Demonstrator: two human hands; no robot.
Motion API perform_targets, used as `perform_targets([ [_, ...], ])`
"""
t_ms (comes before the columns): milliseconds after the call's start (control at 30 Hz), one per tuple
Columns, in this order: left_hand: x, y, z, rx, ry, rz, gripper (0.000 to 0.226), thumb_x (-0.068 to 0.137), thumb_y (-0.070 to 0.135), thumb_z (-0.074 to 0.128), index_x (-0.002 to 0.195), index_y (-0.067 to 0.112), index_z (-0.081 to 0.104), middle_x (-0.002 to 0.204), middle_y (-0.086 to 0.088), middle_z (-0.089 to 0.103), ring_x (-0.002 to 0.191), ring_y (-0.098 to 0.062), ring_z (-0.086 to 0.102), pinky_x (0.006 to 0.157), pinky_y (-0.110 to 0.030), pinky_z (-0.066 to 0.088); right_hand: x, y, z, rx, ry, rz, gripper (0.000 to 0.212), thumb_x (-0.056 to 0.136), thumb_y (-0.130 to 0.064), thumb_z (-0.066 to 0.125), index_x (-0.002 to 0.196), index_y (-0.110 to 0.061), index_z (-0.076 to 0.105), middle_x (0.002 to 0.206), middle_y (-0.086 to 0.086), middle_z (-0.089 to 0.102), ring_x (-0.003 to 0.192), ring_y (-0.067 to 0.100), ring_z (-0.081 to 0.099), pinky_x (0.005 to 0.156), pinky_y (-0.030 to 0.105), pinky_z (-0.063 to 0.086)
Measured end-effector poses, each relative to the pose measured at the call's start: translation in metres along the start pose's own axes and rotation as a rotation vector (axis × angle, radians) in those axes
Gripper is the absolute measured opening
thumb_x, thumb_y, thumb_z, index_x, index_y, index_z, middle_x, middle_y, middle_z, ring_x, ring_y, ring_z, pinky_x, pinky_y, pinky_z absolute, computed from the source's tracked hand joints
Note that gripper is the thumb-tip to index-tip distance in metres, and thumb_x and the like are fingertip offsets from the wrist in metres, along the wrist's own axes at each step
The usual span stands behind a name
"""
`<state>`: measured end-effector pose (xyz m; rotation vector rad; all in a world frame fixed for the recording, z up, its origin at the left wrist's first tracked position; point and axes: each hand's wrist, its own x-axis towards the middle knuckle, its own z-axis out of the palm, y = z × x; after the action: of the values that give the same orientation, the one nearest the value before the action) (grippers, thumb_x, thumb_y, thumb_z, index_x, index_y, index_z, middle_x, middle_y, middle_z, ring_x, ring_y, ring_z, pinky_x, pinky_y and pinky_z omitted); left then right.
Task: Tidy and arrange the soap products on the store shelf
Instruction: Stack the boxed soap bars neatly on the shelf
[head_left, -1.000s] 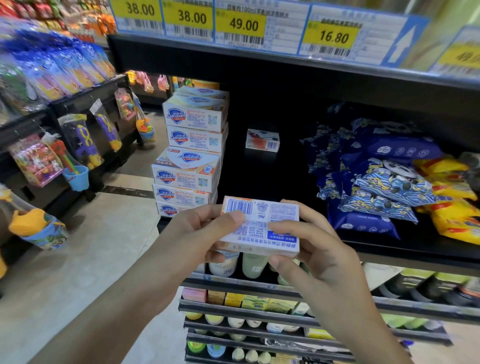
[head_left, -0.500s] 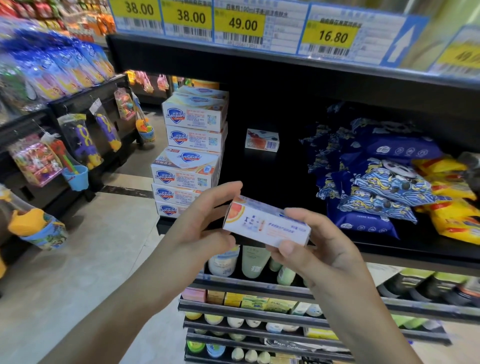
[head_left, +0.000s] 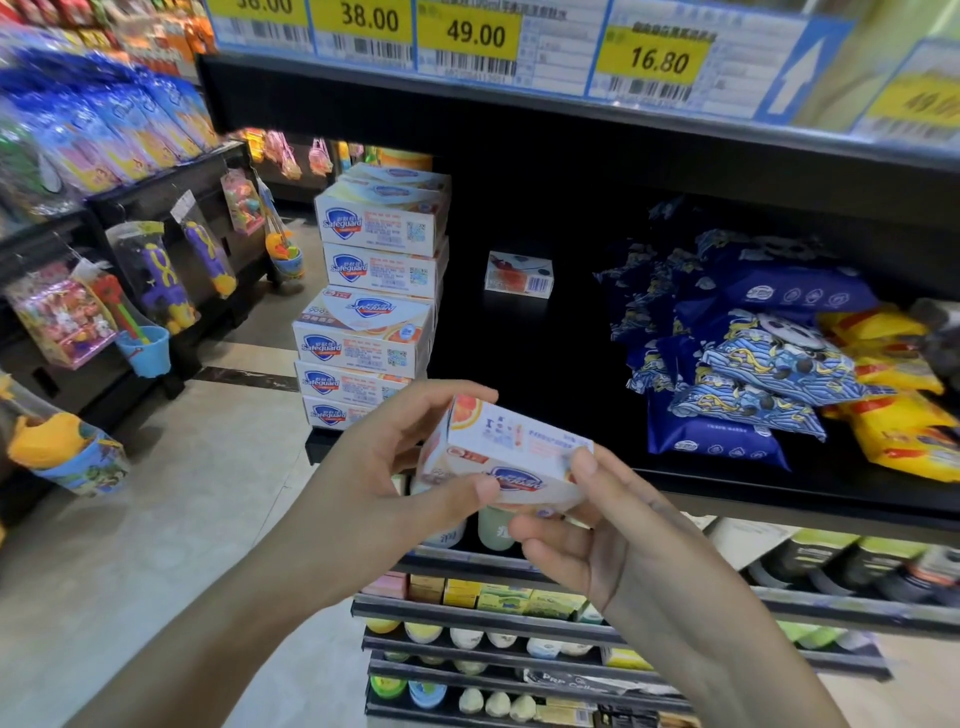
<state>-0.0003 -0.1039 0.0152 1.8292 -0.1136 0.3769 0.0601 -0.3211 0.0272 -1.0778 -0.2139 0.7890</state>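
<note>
Both hands' fingers (head_left: 584, 462) curled, gripping

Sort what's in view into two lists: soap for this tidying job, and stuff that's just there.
Part of the job:
- white Safeguard soap box, held by left hand and right hand
- stack of white Safeguard cartons at the shelf's left end
- lone small soap box on the black shelf

Just there:
- blue patterned packets
- yellow packets
- hanging toys
- yellow price tags
</note>
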Motion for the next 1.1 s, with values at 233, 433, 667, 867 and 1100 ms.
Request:
perform_targets([
  [233, -0.004, 0.005, 0.003, -0.026, 0.005, -0.049, 0.044, 0.082, 0.031, 0.084, 0.121, 0.036, 0.065, 0.118, 0.010, 0.076, 0.112, -0.013, 0.072, 0.091, -0.021, 0.057, 0.000, -0.006, 0.005, -0.173, 0.040, 0.087, 0.045, 0.084, -0.062, 0.073, 0.116, -0.030, 0.077, 0.114, 0.016, 0.076, 0.078, 0.025, 0.078, 0.063, 0.031, 0.063],
  [433, -0.003, 0.005, 0.005, -0.171, 0.045, -0.206, 0.039, 0.078, 0.035, 0.087, 0.111, 0.041, 0.068, 0.112, 0.008, 0.079, 0.105, -0.014, 0.076, 0.085, -0.023, 0.061, 0.014, 0.009, -0.005, -0.436, 0.198, -0.088, 0.030, 0.113, -0.022, 0.034, 0.110, -0.006, 0.059, 0.087, 0.017, 0.074, 0.055, 0.005, 0.066, 0.042, 0.011, 0.045],
  [667, 0.000, 0.007, 0.005, -0.294, 0.163, -0.412, 0.054, 0.064, 0.048, 0.081, 0.113, 0.026, 0.073, 0.104, 0.003, 0.081, 0.096, -0.017, 0.079, 0.074, -0.028, 0.065, -0.007, 0.011, -0.004, -0.881, 0.148, -0.546, 0.076, 0.080, -0.050, 0.081, 0.146, -0.049, 0.043, 0.153, -0.015, 0.048, 0.138, 0.010, 0.051, 0.103, 0.038, 0.051],
  [867, -0.002, 0.012, -0.001, -0.386, 0.135, -0.554, 0.034, 0.070, 0.049, 0.092, 0.100, 0.038, 0.079, 0.105, -0.002, 0.081, 0.087, -0.012, 0.078, 0.061, -0.020, 0.057, 0.000, 0.009, 0.001, -1.101, 0.063, -0.718, 0.063, 0.085, -0.015, 0.083, 0.133, -0.047, 0.058, 0.158, -0.017, 0.038, 0.145, 0.009, 0.041, 0.096, 0.008, 0.046],
  [1100, -0.005, 0.010, -0.025, -0.688, 0.227, -0.642, 0.051, 0.083, 0.063, 0.070, 0.113, 0.022, 0.079, 0.113, -0.013, 0.078, 0.091, -0.028, 0.079, 0.058, -0.031, 0.061, 0.022, 0.000, 0.012, -0.969, 0.036, -0.740, 0.045, 0.086, -0.011, 0.084, 0.118, -0.040, 0.070, 0.145, -0.009, 0.053, 0.135, 0.021, 0.055, 0.099, 0.037, 0.056],
])
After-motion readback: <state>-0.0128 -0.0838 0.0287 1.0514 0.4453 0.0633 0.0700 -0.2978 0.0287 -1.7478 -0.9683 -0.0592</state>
